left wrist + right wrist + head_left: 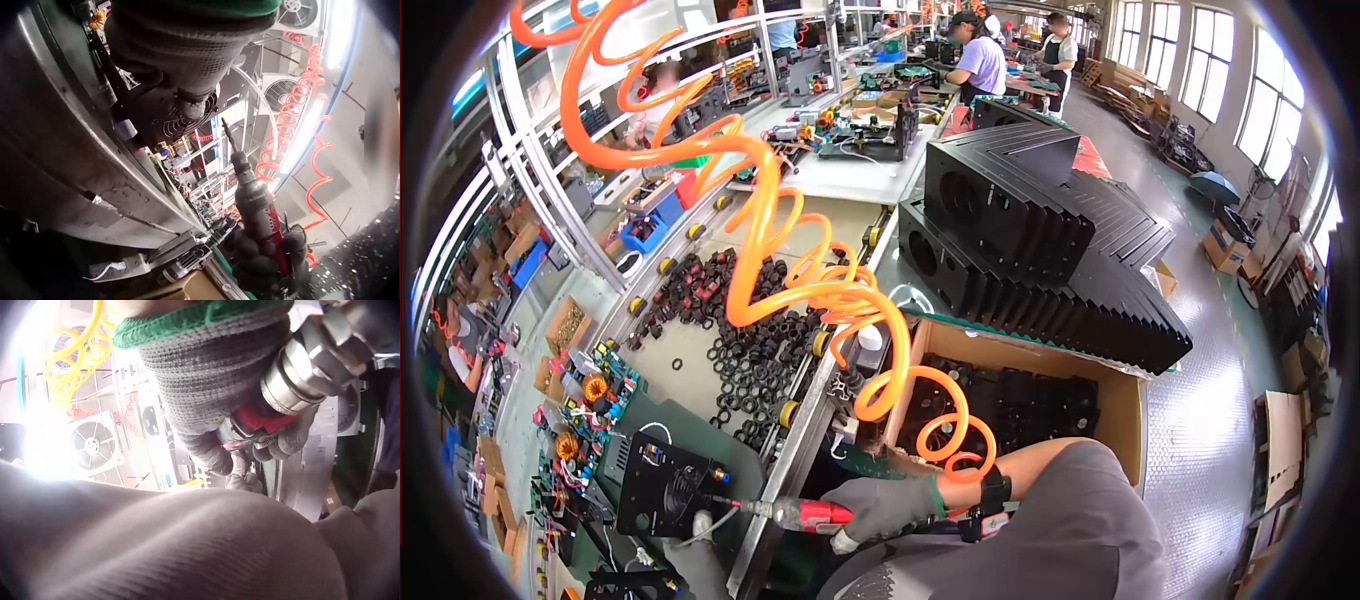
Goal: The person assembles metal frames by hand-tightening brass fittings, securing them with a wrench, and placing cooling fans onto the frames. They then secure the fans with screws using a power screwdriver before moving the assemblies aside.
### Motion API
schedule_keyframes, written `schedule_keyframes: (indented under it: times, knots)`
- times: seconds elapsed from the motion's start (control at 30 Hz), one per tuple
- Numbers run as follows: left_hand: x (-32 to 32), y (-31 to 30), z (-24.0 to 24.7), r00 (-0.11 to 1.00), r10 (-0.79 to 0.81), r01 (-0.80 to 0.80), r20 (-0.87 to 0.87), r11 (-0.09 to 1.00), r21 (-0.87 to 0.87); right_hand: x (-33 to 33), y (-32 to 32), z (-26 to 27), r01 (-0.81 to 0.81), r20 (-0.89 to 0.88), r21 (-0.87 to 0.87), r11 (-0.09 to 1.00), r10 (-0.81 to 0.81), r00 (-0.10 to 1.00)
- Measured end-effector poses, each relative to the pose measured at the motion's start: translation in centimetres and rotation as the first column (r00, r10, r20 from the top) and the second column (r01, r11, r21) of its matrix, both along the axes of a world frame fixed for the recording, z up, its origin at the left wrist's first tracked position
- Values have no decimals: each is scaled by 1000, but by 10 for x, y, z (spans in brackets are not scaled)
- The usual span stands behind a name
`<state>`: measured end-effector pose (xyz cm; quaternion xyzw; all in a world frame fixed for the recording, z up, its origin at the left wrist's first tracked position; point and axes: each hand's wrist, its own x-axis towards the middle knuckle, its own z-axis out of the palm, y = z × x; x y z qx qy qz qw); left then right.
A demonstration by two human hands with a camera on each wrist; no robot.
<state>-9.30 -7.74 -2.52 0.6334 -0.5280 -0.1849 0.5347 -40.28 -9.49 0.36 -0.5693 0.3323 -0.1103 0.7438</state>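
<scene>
The gloved right hand [887,507] grips a red pneumatic screwdriver [815,514], its bit pointing left at a black panel [640,490] with a round fan grille [683,492]. In the left wrist view the driver's bit [227,131] stands beside the grille [187,119]. The gloved left hand [698,568] is at the panel's lower edge, a fingertip near the grille; its other fingers are hidden. In the right wrist view, the right hand [219,394] has its fingers curled round the red driver body [256,419].
An orange coiled hose [750,260] hangs over the line. Black rings [745,370] lie in a heap beyond the panel. A cardboard box [1130,400] of black parts and stacked black panels [1040,240] stand at the right. Circuit boards [570,420] lie left; a metal rail [785,480] runs between.
</scene>
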Motion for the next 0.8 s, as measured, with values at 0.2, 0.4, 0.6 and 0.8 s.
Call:
schedule_keyframes:
  times: [0.2,0.4,0.6,0.8]
  knots:
    - [-10,3,21,989,-115,115,-96,993,-6,7,3,-13,-16,93,-40,999,20,995]
    - [12,-1,12,988,-70,40,140,977,207,12,-3,-12,-21,167,-40,999,28,985]
    - [13,-1,21,864,-103,166,493,982,-86,16,-10,39,-74,-52,36,997,76,996]
    - [15,4,31,910,-163,136,383,986,96,32,-17,40,-139,-144,-107,985,122,982]
